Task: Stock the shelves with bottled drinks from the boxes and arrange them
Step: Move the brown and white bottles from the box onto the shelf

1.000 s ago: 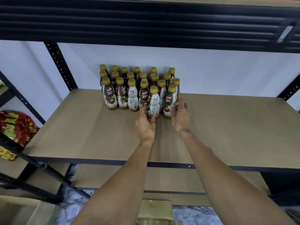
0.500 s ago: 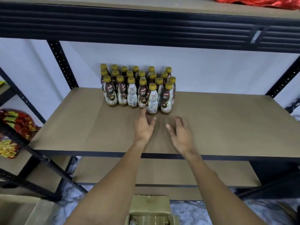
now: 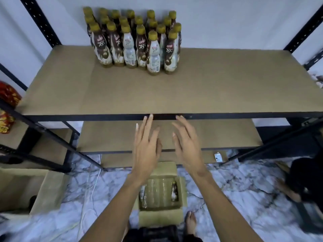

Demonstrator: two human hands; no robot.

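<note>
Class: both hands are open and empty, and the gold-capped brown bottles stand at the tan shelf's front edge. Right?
No. The head view shows the gold-capped brown bottles at the back of the tan shelf, near the white wall. The rest holds.

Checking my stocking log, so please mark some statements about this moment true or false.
1. The left hand and right hand hold nothing. True.
2. The bottles on the shelf lie on their sides. False: they stand upright, clustered.
3. The open box on the floor is empty. False: packed drinks show inside.
4. The shelf bottles have yellow caps. True.
</note>
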